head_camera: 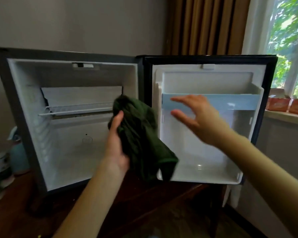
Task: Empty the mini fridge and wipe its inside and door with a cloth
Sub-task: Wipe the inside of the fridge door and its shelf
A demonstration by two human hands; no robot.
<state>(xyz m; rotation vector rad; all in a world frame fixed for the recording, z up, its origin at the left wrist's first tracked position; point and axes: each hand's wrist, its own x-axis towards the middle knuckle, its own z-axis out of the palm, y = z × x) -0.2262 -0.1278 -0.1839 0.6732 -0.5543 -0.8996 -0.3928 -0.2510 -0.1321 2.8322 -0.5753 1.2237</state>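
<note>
Mini fridge point(41, 134) open on desk point(144, 200). Left hand point(116, 146) fingers clamped on green cloth point(139, 134) before its hinge edge. Right hand point(201, 119) fingers apart before door shelf point(234, 102). Lettering on boxes point(279, 104) right of fridge: blurred, unreadable.

grey wall point(76, 23) | brown curtain point(205, 24) | window point(289, 40) (daylit) | dark wooden table point(144, 203)

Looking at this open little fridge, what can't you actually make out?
Head view:
Right hand: blurred by motion; contact with the blue door shelf unclear.
Hinge side of the fridge: hidden behind the green cloth the left hand grips.
Containers at the left edge: blurred, cut off.
Orange boxes on the sill: print unreadable.
</note>
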